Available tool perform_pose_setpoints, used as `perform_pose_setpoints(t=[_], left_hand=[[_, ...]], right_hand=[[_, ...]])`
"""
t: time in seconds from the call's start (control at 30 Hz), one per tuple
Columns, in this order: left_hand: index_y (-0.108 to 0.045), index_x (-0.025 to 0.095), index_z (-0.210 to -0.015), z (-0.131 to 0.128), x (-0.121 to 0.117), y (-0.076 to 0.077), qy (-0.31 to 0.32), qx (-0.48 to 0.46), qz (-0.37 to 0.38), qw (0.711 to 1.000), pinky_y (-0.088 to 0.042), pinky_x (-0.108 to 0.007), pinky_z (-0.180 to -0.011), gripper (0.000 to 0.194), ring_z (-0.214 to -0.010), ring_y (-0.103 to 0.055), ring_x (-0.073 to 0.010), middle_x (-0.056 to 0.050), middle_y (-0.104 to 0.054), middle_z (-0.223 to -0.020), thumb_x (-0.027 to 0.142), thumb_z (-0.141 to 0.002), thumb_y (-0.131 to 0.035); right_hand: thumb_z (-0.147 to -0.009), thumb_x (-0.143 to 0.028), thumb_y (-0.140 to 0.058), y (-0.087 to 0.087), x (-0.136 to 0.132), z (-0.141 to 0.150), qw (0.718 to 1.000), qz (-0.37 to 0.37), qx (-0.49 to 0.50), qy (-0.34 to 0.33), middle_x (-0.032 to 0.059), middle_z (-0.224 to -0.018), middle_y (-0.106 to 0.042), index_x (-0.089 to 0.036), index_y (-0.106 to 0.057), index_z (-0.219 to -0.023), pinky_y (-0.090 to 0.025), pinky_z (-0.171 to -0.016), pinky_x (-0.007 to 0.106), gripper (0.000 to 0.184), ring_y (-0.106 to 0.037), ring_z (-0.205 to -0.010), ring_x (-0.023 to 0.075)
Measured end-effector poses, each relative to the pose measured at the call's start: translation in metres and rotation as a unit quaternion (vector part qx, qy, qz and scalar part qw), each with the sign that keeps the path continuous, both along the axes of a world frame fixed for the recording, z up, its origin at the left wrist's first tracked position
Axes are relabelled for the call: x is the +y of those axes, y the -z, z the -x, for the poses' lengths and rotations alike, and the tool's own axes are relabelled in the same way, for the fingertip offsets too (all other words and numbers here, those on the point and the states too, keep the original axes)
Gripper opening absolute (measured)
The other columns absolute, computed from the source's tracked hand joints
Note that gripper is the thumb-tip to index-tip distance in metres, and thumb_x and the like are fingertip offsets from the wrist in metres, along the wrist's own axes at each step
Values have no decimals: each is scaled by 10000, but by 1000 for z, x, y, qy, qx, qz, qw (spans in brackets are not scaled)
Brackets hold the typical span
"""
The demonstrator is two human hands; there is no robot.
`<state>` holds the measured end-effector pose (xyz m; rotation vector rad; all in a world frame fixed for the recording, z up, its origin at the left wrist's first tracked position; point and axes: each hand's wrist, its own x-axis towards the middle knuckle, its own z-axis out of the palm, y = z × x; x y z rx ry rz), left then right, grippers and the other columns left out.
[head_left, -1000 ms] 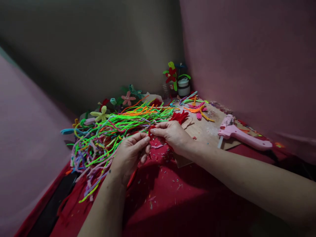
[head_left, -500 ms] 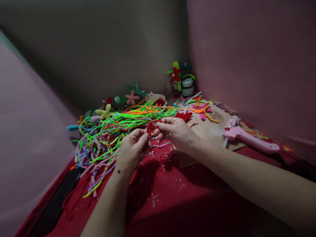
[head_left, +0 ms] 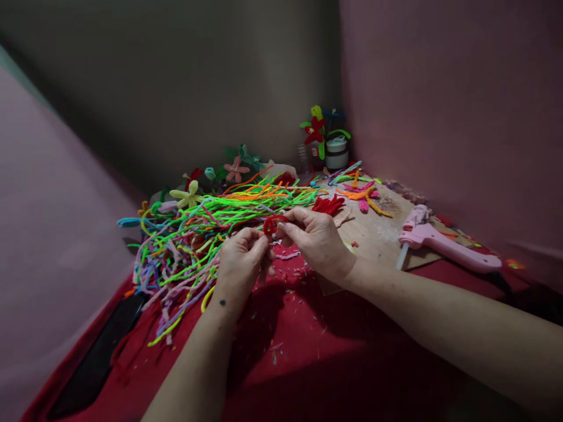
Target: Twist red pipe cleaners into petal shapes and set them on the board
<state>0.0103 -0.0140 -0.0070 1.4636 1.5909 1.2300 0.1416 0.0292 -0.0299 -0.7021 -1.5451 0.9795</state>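
Note:
A small looped red pipe cleaner [head_left: 269, 226] is stretched between my two hands. My left hand [head_left: 241, 253] pinches its lower left side between thumb and fingers. On the other side, my right hand [head_left: 314, 237] grips it with thumb and forefinger, hiding part of the bend. Just behind my right hand lies a bundle of red pipe cleaner pieces [head_left: 329, 205]. A large heap of pipe cleaners [head_left: 211, 214], mostly green with orange, pink and purple, spreads behind and left of my left hand.
A pink glue gun [head_left: 444, 245] rests at the right on a cardboard sheet [head_left: 373, 234]. Orange and pink pipe cleaner shapes [head_left: 363, 194] lie there too. Finished flowers [head_left: 236, 169] and a white lidded container [head_left: 336, 153] stand at the back. A black flat object [head_left: 99, 357] lies left on the red cloth [head_left: 281, 363].
The red pipe cleaner has turned, its loop now flatter and wider between my fingers. My right fingers have folded in closer around it. The view has shifted slightly.

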Motion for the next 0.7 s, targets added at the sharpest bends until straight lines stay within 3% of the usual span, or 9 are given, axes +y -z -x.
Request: perform_pose_setpoints(t=[0.27,0.5,0.7], left_hand=[[-489,185,-639,-1,1,2,-39,24,-11,999,-299,-177,-260,139,-277,-455,-90,54,-540,-424,266,-720,-568],[-489,198,-751,-5,-1,5,-15,53,-56,997,-359,-173,-341,60,-321,-454,-70,75,-527,-460,225,-742,-541],[-443,193,-1010,-4,-3,2,55,3,-39,998,-402,-204,-372,238,-350,-502,-94,67,-571,-551,246,-785,-500]], right_hand=[[-785,-252,-536,0,-3,1,997,15,-23,-74,-5,-613,-553,-165,-581,-653,-382,-596,249,164,-476,-600,103],[-730,-254,-583,-3,4,0,981,169,42,-89,-23,-504,-508,-144,-545,-571,-349,-498,233,198,-447,-480,81],[-732,-245,-595,-5,3,-1,990,125,23,-61,-29,-495,-505,-141,-541,-536,-326,-496,225,228,-427,-481,68]])
